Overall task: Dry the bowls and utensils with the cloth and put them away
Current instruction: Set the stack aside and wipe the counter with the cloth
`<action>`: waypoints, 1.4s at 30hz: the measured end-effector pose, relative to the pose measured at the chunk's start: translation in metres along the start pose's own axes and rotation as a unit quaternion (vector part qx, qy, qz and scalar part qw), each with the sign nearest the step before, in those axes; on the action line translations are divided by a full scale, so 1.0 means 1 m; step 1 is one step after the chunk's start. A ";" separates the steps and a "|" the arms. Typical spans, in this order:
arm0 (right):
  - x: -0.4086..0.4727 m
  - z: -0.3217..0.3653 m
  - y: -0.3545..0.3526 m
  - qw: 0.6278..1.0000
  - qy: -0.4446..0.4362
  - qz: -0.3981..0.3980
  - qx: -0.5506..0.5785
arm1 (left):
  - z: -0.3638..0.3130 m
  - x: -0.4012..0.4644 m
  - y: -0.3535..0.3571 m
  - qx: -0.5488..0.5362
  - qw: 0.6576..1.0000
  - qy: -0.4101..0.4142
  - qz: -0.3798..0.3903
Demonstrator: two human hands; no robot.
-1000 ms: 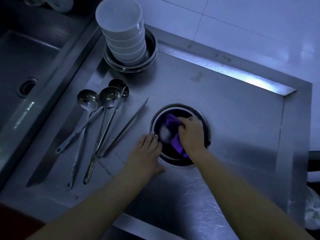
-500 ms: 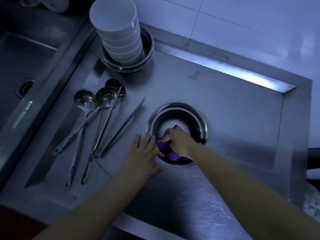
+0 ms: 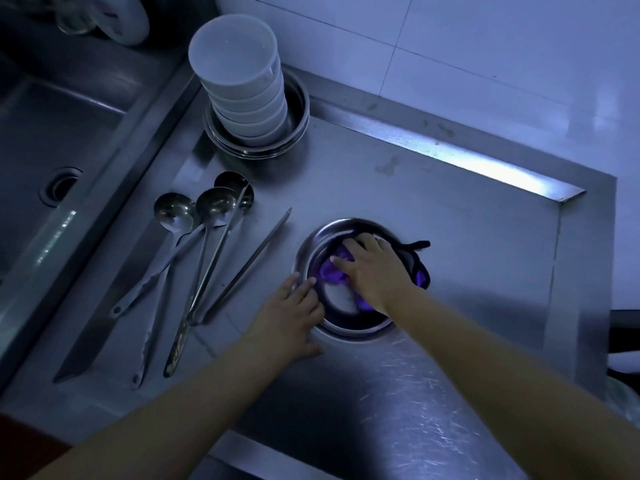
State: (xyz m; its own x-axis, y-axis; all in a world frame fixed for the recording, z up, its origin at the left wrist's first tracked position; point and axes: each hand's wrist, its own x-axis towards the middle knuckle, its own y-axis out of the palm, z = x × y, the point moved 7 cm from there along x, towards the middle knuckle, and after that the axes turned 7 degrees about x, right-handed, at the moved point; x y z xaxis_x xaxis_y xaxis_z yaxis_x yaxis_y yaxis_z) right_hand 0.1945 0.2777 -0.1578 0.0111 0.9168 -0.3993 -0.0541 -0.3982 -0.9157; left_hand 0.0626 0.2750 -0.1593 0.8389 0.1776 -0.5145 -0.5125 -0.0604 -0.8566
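steel counter [image 3: 450, 209], cloth [image 3: 332, 271] shifted deeper in bowl [image 3: 308, 247]

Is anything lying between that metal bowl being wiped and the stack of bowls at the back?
Nothing visible does. The steel counter lies bare between the round metal bowl and the stack of white bowls; the long-handled metal ladles lie off to the left.

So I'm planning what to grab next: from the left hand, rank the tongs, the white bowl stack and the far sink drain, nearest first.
From the left hand:
1. Tongs, just to its left.
2. White bowl stack, ahead at the back.
3. Sink drain, far left.
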 end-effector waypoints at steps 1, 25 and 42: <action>0.001 0.001 0.010 1.000 -0.003 0.026 -0.007 | 0.001 0.001 0.000 0.009 1.000 0.010 -0.002; -0.040 0.025 -0.003 0.862 0.200 -0.077 0.460 | 0.059 -0.064 -0.026 -0.035 0.972 -0.131 -0.191; -0.193 0.048 0.015 0.598 0.516 -0.321 0.522 | -0.005 -0.039 -0.008 -0.036 0.990 0.131 -0.034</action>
State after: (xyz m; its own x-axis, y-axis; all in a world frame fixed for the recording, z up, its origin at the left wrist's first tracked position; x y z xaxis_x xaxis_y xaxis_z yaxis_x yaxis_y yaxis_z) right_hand 0.1437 0.0967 -0.0926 0.9457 0.1476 -0.2896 -0.2966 0.7562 -0.5832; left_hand 0.0352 0.2634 -0.1322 0.8945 -0.0758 -0.4406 -0.4470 -0.1292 -0.8852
